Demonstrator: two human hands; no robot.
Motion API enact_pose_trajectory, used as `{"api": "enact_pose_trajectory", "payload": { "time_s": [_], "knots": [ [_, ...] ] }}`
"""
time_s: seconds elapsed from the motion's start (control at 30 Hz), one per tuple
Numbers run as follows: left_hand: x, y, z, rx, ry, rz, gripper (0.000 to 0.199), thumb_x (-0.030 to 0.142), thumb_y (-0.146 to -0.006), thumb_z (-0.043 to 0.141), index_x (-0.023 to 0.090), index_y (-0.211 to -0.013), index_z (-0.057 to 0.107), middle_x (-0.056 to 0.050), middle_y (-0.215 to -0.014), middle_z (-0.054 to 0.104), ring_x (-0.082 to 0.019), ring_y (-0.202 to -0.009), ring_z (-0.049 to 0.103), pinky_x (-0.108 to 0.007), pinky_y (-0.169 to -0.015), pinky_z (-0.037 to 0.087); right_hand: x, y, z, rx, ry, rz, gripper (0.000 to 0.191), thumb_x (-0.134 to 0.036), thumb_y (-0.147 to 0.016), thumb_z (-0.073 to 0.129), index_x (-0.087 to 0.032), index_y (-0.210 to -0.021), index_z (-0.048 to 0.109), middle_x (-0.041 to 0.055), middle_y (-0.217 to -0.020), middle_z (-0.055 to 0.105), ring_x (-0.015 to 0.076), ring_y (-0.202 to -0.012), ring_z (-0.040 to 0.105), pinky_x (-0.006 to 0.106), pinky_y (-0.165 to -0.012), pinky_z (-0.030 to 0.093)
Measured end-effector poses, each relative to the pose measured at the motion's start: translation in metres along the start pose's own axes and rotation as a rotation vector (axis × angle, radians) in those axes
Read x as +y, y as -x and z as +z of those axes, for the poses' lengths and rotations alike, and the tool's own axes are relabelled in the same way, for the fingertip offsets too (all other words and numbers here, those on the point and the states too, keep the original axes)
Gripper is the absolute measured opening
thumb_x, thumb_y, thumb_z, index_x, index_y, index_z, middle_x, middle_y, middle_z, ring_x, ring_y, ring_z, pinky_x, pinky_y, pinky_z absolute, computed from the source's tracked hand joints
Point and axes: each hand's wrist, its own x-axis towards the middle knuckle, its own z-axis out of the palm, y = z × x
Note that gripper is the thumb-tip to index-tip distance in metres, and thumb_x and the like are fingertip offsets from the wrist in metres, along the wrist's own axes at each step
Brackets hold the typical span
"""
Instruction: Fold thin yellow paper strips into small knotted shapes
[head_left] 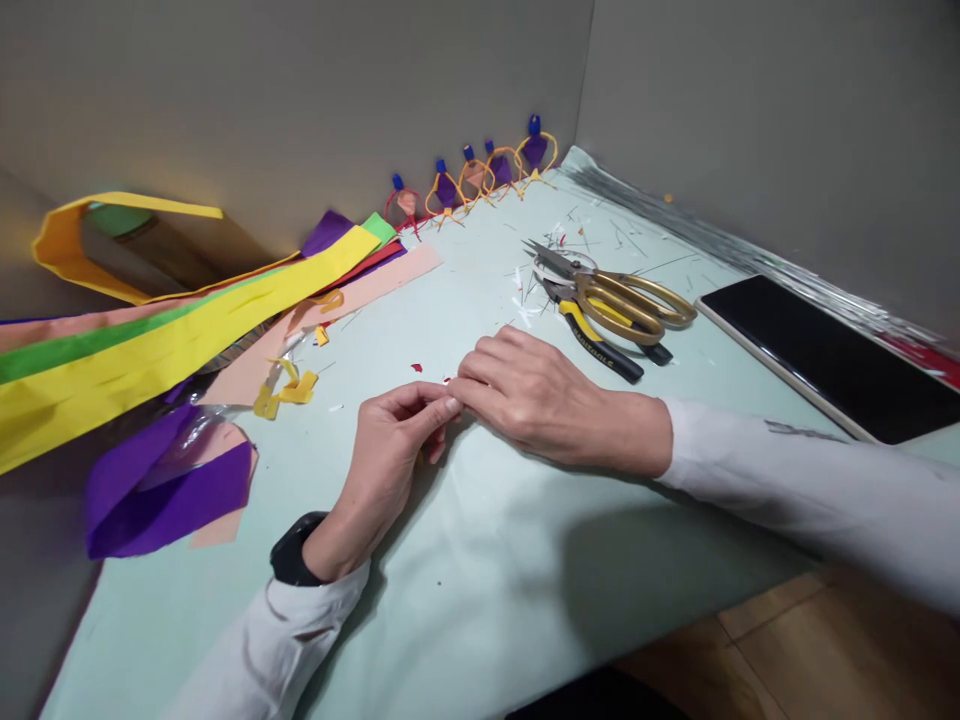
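The left hand [386, 440] and the right hand [525, 400] meet at the fingertips over the bench [480, 590], nearer the person than the gold-handled scissors [592, 282] and to their left. Work this fine probably goes best if one hand steadies while the other makes small, unhurried moves, with pressure only at the tips. Turning the knuckles aside should help the person see the contact point, since the right hand covers much of it. The left grip brings thumb and forefinger together against the right forefinger; whether any gap remains cannot be told. The right grip has curled fingers and a hidden thumb, so its opening cannot be told either. Any small piece held there is hidden between the fingertips, left of the scissors and closer to the person.
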Motion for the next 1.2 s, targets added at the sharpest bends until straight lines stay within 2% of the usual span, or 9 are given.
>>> {"api": "enact_pose_trajectory", "payload": {
  "time_s": [0.13, 0.27, 0.37, 0.57, 0.73, 0.83, 0.97, 1.2],
  "knots": [
    [0.002, 0.0, -0.001, -0.039, 0.069, -0.037, 0.015, 0.025, -0.071, 0.079, 0.013, -0.072, 0.071, 0.0, -0.061, 0.057, -0.005, -0.05, 0.041, -0.017, -0.041, 0.028, 0.006, -0.001, 0.0, 0.082, -0.417, 0.134, 0.014, -0.016, -0.093, 0.054, -0.01, -0.099, 0.065, 0.0105, -0.092, 0.064, 0.0196, -0.085, 0.056, 0.033, -0.076, 0.045],
    [0.005, 0.001, -0.004, -0.133, 0.221, -0.084, 0.016, 0.026, -0.072, 0.079, 0.013, -0.071, 0.07, 0.0, -0.062, 0.057, -0.004, -0.05, 0.04, -0.015, -0.041, 0.028, 0.008, -0.004, -0.003, 0.11, -0.816, 0.318, 0.016, -0.018, -0.086, 0.067, -0.014, -0.102, 0.067, 0.0043, -0.091, 0.064, 0.0138, -0.081, 0.058, 0.028, -0.077, 0.048],
    [0.006, 0.001, -0.006, -0.167, 0.273, -0.101, 0.016, 0.025, -0.071, 0.079, 0.013, -0.071, 0.07, 0.0, -0.061, 0.056, -0.004, -0.05, 0.041, -0.014, -0.042, 0.03, 0.006, -0.005, -0.006, 0.106, -0.947, 0.391, 0.014, -0.016, -0.084, 0.069, -0.015, -0.099, 0.069, 0.0026, -0.089, 0.064, 0.0123, -0.08, 0.059, 0.026, -0.075, 0.048],
    [0.007, -0.001, -0.005, -0.163, 0.251, -0.13, 0.015, 0.023, -0.068, 0.081, 0.012, -0.07, 0.071, 0.0, -0.06, 0.057, -0.004, -0.048, 0.041, -0.015, -0.042, 0.03, 0.007, -0.005, -0.007, 0.088, -1.041, 0.411, 0.011, -0.014, -0.083, 0.069, -0.016, -0.094, 0.071, 0.0022, -0.088, 0.065, 0.0127, -0.081, 0.06, 0.025, -0.072, 0.046],
    [0.006, -0.002, -0.005, -0.132, 0.206, -0.119, 0.017, 0.024, -0.066, 0.082, 0.012, -0.066, 0.07, 0.0, -0.058, 0.057, -0.004, -0.047, 0.04, -0.015, -0.041, 0.028, 0.007, -0.005, -0.007, 0.067, -0.981, 0.416, 0.009, -0.014, -0.084, 0.068, -0.014, -0.092, 0.071, 0.0025, -0.087, 0.066, 0.0116, -0.077, 0.059, 0.024, -0.068, 0.045],
    [0.007, -0.001, -0.005, -0.109, 0.172, -0.117, 0.018, 0.025, -0.066, 0.082, 0.012, -0.065, 0.069, 0.0, -0.058, 0.057, -0.005, -0.047, 0.04, -0.016, -0.041, 0.028, 0.008, -0.003, -0.005, 0.092, -0.859, 0.346, 0.008, -0.015, -0.085, 0.066, -0.015, -0.093, 0.07, 0.0033, -0.087, 0.066, 0.0126, -0.077, 0.06, 0.025, -0.069, 0.045],
    [0.006, -0.001, -0.003, -0.044, 0.082, -0.057, 0.018, 0.025, -0.066, 0.082, 0.012, -0.065, 0.069, 0.0, -0.058, 0.057, -0.005, -0.047, 0.04, -0.018, -0.041, 0.028, 0.008, 0.001, 0.0, 0.119, -0.629, 0.214, 0.012, -0.019, -0.091, 0.059, -0.013, -0.097, 0.068, 0.006, -0.088, 0.064, 0.0145, -0.077, 0.058, 0.027, -0.069, 0.044],
    [-0.003, 0.001, -0.001, 0.02, -0.137, 0.075, 0.013, 0.027, -0.074, 0.074, 0.015, -0.069, 0.07, 0.001, -0.059, 0.061, -0.007, -0.045, 0.043, -0.023, -0.044, 0.031, 0.002, 0.003, 0.002, -0.02, -0.113, 0.082, 0.021, -0.016, -0.096, 0.045, -0.011, -0.092, 0.065, 0.0112, -0.089, 0.062, 0.0198, -0.076, 0.052, 0.033, -0.07, 0.038]
  ]
}}
